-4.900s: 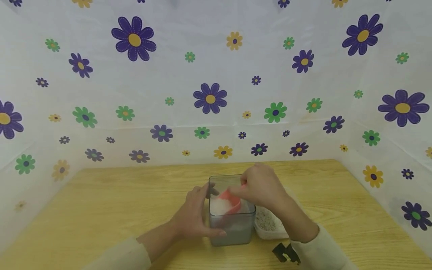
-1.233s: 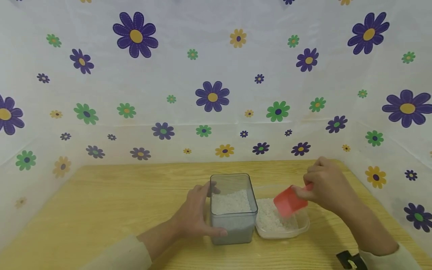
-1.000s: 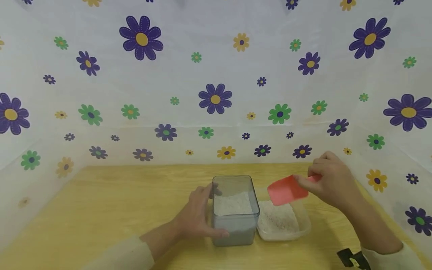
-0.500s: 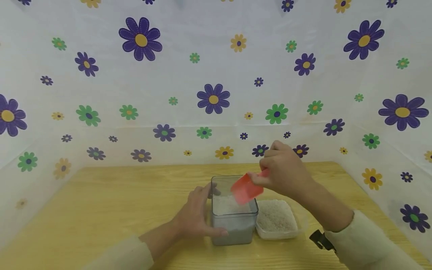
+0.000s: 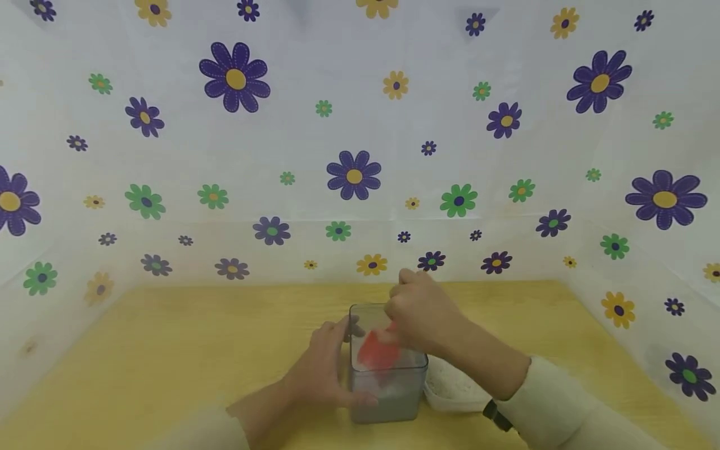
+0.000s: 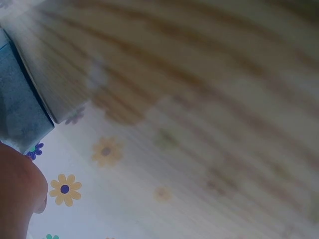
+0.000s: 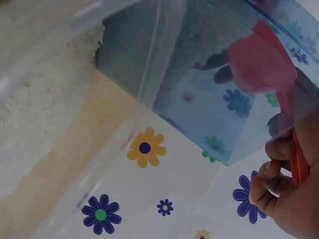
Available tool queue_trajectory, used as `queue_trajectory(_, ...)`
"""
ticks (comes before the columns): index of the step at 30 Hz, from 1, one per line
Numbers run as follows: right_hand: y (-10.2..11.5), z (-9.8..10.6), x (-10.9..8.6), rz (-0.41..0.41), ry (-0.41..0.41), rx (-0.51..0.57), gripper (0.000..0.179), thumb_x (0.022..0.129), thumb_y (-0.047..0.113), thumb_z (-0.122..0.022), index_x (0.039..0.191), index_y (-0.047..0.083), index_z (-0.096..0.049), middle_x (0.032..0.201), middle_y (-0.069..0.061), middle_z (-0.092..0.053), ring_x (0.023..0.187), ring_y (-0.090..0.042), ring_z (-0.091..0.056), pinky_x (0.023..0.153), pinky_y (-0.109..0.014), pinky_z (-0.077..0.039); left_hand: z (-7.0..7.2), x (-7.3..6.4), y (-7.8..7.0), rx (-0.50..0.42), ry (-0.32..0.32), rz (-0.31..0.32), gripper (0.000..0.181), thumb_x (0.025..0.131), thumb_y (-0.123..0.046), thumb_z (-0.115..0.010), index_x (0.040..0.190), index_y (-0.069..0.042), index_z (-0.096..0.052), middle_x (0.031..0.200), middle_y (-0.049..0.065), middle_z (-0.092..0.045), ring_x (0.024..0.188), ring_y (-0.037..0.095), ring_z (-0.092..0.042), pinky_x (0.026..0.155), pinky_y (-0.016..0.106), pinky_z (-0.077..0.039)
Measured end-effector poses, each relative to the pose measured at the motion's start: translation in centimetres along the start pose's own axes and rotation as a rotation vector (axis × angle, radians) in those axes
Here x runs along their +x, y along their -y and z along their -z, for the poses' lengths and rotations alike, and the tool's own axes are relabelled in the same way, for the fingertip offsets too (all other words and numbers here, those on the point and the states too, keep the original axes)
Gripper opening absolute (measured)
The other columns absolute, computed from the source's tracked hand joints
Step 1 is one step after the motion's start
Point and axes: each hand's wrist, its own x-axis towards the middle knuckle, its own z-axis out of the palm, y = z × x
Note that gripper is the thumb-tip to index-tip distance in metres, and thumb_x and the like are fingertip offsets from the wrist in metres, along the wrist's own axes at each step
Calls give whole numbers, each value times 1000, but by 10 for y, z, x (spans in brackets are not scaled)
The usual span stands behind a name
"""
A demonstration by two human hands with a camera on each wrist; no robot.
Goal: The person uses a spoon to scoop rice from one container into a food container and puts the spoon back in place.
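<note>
A clear grey-blue square container (image 5: pixel 388 403) stands on the table, holding white grains that look like rice. My left hand (image 5: pixel 317 369) grips its left side, thumb across the front and fingers at the back. In the left wrist view only part of that hand (image 6: pixel 20 191) shows beside the container (image 6: pixel 20 99). My right hand (image 5: pixel 424 312) holds a red scoop (image 5: pixel 378 351) by its handle; the scoop's blurred bowl dips inside the container. The right wrist view shows the scoop (image 7: pixel 264 62) through the bluish wall, tilted, with fingers (image 7: pixel 279 149) curled on its handle.
A low clear tub (image 5: pixel 458 406) of similar white grains sits right beside the container, partly under my right forearm. A black strap piece (image 5: pixel 497 415) hangs at the right sleeve. A flower-printed white sheet (image 5: pixel 292 137) walls the wooden table (image 5: pixel 197 350) at back and sides.
The scoop was over the tub about a second ago. My right hand has since carried it left and lowered it into the container. My left hand has kept its hold.
</note>
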Motion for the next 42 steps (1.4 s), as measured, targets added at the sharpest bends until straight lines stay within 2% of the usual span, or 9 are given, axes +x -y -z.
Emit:
queue_trajectory(2, 7, -8, -2, -5, 62, 47, 50, 78, 44, -71, 46, 20, -42, 48, 11, -31, 56, -11, -29, 59, -24, -24, -2, -6, 1, 4, -6, -15, 110, 61, -68, -83, 145, -12, -39, 129, -6, -55, 114, 15, -45, 94, 45, -42)
queue_trajectory(4, 11, -14, -3, -19, 87, 79, 52, 79, 43, -69, 45, 19, -38, 47, 12, -27, 55, -11, -27, 61, -24, -24, -2, -9, 1, 11, -16, -18, 111, 61, -71, -82, 145, -13, -39, 128, -7, -55, 114, 13, -45, 95, 45, -42)
queue_trajectory(9, 12, -16, -5, -111, 111, 124, 52, 79, 43, -68, 45, 20, -37, 47, 11, -31, 62, -13, -34, 66, -28, -32, -1, -5, -2, 7, -15, 6, 111, 60, -73, -81, 146, -17, -38, 130, -9, -53, 117, 16, -45, 96, 47, -43)
queue_trajectory(13, 10, -15, -7, -143, 144, 139, 49, 79, 43, -67, 46, 21, -38, 48, 10, -33, 65, -14, -37, 69, -31, -36, 0, 0, -4, 2, 5, 7, 110, 60, -70, -82, 146, -17, -38, 131, -6, -54, 116, 21, -47, 95, 48, -43)
queue_trajectory(19, 7, -15, -8, -149, 131, 139, 50, 78, 44, -67, 45, 22, -38, 46, 11, -31, 63, -13, -37, 68, -31, -36, 2, 4, -6, 7, 10, -13, 107, 61, -69, -83, 144, -18, -39, 131, -5, -56, 116, 16, -46, 96, 48, -43)
queue_trajectory(25, 6, -15, -7, -165, 115, 205, 52, 78, 43, -68, 44, 22, -34, 45, 13, -23, 60, -12, -34, 69, -32, -34, 4, 2, -9, 8, 6, -10, 108, 60, -65, -86, 144, -16, -39, 131, -5, -55, 114, 15, -46, 97, 46, -42)
queue_trajectory(33, 7, -15, -6, -198, 109, 243, 53, 77, 42, -70, 42, 22, -35, 44, 14, -24, 59, -11, -33, 66, -29, -29, 4, 1, -10, -112, 16, 84, 112, 54, -57, -92, 145, -18, -40, 133, -5, -55, 119, 14, -45, 100, 48, -40)
queue_trajectory(42, 9, -18, -7, -202, 139, 266, 54, 79, 44, -70, 43, 22, -36, 44, 14, -24, 60, -11, -34, 67, -29, -30, 1, -3, -4, 35, 22, -3, 111, 61, -69, -83, 146, -14, -37, 132, -5, -54, 120, 17, -44, 105, 55, -32)
